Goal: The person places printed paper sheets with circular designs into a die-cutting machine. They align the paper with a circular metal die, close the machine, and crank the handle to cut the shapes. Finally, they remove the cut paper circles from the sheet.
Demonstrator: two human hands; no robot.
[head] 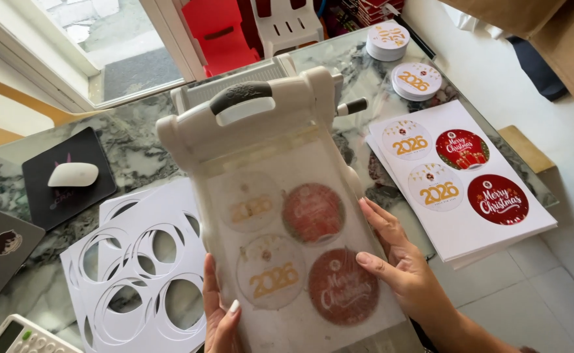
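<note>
Head view. A clear plastic plate sandwich [300, 261] with a printed sheet of four round designs inside lies on the bed of a white hand-crank die-cutting machine [261, 124], at the middle of the marble-pattern counter [136, 140]. Its far end sits under the machine's roller housing; its near end reaches the counter's near edge.

The left hand [220, 314] grips the plate's left near edge, fingers flat along the side and thumb on top, pressed to the plate. The right hand [401, 261] holds the right edge, fingers spread and laid over the top surface beside the lower red circle.

Just left of the plate lies a stack of white sheets with round cut-out holes [136, 268], touching the machine's base. Right of the machine, a stack of uncut printed sheets [460, 183] lies near the counter's right edge, a narrow strip of counter between. Two piles of cut round cards [404, 62] sit at the far right corner. A white mouse on a black pad [71, 175] lies at the far left.
</note>
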